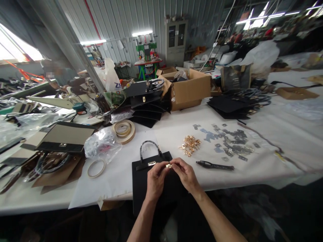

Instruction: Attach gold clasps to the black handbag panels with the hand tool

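Between the fingertips of both hands sits a small gold metal fitting [169, 165]. My left hand [156, 176] pinches it from one side, and my right hand [185, 173] pinches it from the other. Under my hands lies a black handbag panel [140, 183] with a wrapped, arched handle [148, 144] and a metal clasp plate [151, 163] on its strap. Beyond my right hand is a pile of gold fittings [191, 145]. A black hand tool [215, 165], perhaps pliers, rests to the right; its exact kind is unclear.
Flat grey metal plates [233, 139] are scattered at the right. Tape rolls [123, 131] and a plastic bag [102, 144] lie to the left, near a beige-and-black bag [64, 137]. Black bag parts [148, 112] and a cardboard box [190, 89] stand behind. The table's front edge [114, 198] is close.
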Motion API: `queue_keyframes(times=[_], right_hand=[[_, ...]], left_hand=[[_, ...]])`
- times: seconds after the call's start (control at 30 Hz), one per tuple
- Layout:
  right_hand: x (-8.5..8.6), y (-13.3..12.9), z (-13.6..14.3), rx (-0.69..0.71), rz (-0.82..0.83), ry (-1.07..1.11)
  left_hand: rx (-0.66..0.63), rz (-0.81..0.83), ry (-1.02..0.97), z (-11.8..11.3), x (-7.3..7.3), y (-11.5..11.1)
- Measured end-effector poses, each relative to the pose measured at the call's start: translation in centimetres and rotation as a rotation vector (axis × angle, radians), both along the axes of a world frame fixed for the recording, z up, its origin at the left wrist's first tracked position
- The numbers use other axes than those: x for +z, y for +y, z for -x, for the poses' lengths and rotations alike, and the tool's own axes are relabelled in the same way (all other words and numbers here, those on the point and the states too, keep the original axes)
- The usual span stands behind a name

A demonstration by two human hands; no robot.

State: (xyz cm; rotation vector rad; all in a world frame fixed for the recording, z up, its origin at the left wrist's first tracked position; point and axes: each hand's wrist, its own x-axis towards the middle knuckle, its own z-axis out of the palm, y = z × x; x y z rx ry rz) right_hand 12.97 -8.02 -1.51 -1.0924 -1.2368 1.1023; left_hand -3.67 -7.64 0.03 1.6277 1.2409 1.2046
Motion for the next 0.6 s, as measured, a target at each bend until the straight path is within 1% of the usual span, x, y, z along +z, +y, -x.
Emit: queue_keyframes(times=[0.1, 0.2, 0.3, 0.43, 0.53, 0.6], right_hand=[[0.16, 0.03, 0.0, -0.019, -0.027, -0.037], [0.09, -0.2, 0.21, -0.078, -0.058, -0.115], [-0.05, -0.36, 0.34, -0.125, -0.072, -0.178], [0.1, -0.36, 0.28, -0.129, -0.078, -0.214], [0.29, -0.25, 0.16, -0.1, -0.051, -0.19], [0.32, -0.09, 0.02, -0.07, 0.015, -0.094]], left_hand=[[-0.014, 0.006, 0.002, -0.1, 0.15, -0.08], [-0.011, -0.011, 0.011, -0.16, -0.02, -0.2], [-0.037, -0.047, 0.03, -0.26, -0.18, -0.41], [-0.067, -0.093, 0.033, -0.47, -0.07, -0.71], [-0.064, -0.109, 0.027, -0.6, 0.13, -0.83], [-0.054, -0.115, 0.009, -0.66, 0.23, -0.81]])
